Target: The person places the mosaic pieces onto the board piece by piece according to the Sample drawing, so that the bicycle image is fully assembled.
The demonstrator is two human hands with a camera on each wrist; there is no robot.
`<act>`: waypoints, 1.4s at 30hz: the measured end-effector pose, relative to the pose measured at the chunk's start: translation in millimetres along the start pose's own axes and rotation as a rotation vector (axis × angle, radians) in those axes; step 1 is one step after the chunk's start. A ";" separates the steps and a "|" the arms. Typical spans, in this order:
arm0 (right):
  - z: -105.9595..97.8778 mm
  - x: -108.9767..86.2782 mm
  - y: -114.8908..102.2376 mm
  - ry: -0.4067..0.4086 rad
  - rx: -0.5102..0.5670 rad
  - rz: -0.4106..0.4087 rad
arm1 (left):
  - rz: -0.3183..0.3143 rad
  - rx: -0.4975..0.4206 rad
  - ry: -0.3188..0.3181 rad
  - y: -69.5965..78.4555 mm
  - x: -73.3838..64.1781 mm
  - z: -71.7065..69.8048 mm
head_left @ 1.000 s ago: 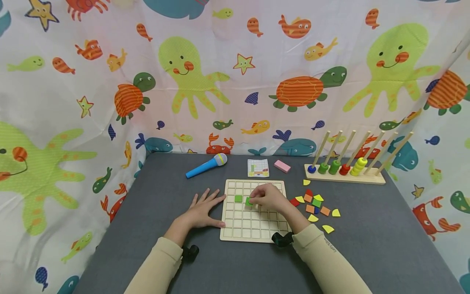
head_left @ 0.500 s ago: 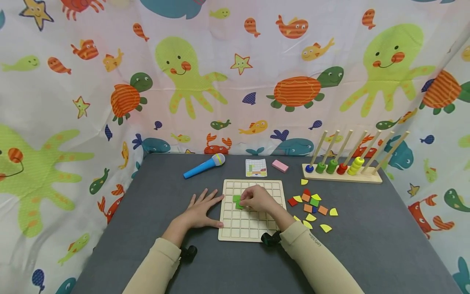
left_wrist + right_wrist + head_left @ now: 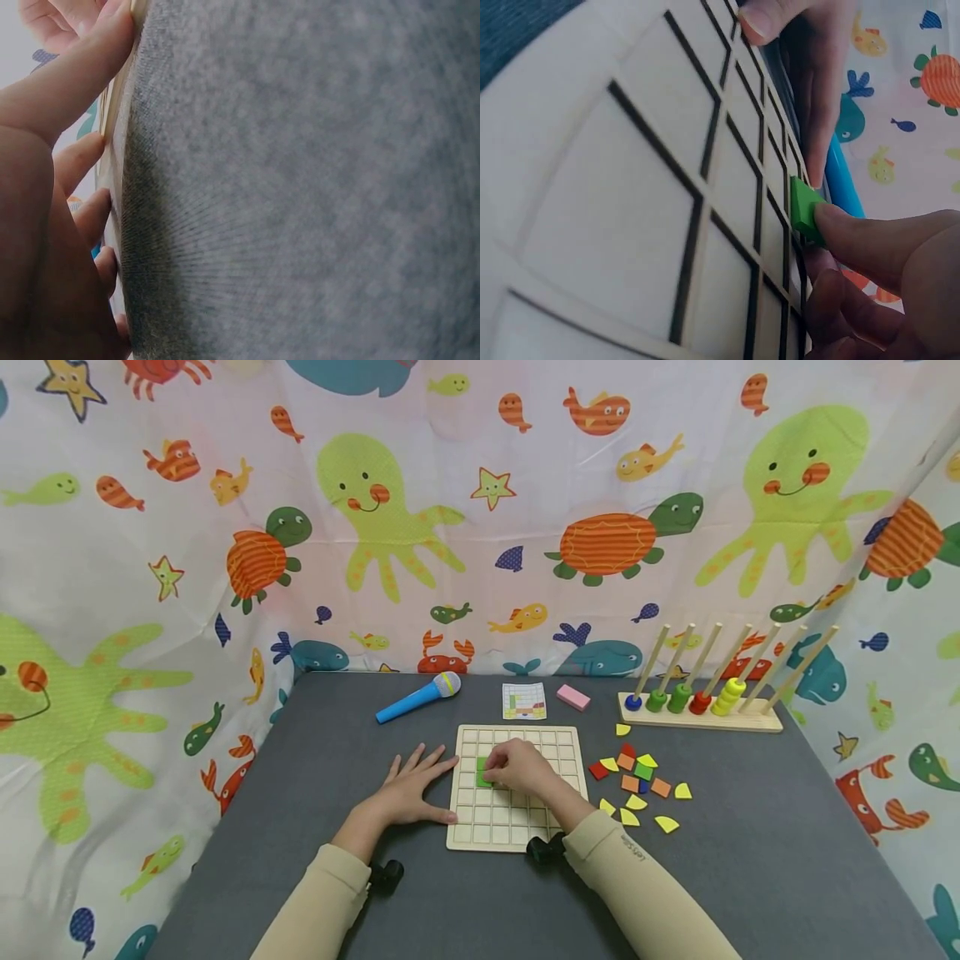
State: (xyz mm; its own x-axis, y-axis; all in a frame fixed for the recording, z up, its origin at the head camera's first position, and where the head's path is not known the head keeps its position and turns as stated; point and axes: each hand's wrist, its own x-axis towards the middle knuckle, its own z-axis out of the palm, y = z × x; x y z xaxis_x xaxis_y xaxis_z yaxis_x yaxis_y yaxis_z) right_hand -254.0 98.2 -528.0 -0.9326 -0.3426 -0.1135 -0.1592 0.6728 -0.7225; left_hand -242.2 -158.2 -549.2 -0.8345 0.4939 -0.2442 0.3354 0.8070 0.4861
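Note:
A wooden grid board [image 3: 491, 835] lies on the grey table, its square cells divided by raised ridges. My right hand [image 3: 522, 770] is over its upper left part, pinching a green square tile [image 3: 805, 213] between thumb and finger at the board's surface. Whether that tile lies fully inside a cell is hard to tell. Just above it another green tile [image 3: 481, 762] sits in a cell. My left hand [image 3: 411, 789] rests on the table with fingers spread; its thumb [image 3: 112, 34] and index fingertip touch the board's left edge.
Right of the board lie loose yellow quarter-round pieces [image 3: 667, 824] and orange [image 3: 630, 783], red and green tiles. Behind stand a pattern card [image 3: 523, 702], a pink block [image 3: 573, 697], a blue toy microphone [image 3: 417, 698] and a peg rack [image 3: 701, 718] with coloured rings.
My right hand has moved left with the green tile, bringing it from beside the other green tile to just below it. My left hand stays at the board's edge.

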 end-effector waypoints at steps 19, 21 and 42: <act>0.7 -0.9 -0.8 0.046 -0.042 0.003 | 0.004 -0.005 0.010 0.7 0.7 -0.7; -3.1 -2.5 -1.3 0.046 -0.031 -0.003 | -0.005 -0.003 0.005 -2.1 3.0 1.2; -34.4 -30.7 6.9 0.110 -0.001 0.023 | -0.018 0.014 0.007 2.8 0.5 -0.3</act>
State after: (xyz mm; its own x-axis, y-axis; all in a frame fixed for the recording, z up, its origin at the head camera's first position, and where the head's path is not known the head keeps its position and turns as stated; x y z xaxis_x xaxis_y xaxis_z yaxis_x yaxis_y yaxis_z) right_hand -237.6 135.9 -506.0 -0.9660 -0.2526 -0.0546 -0.1373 0.6807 -0.7196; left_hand -241.8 -155.7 -547.7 -0.8436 0.4769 -0.2467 0.3262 0.8201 0.4701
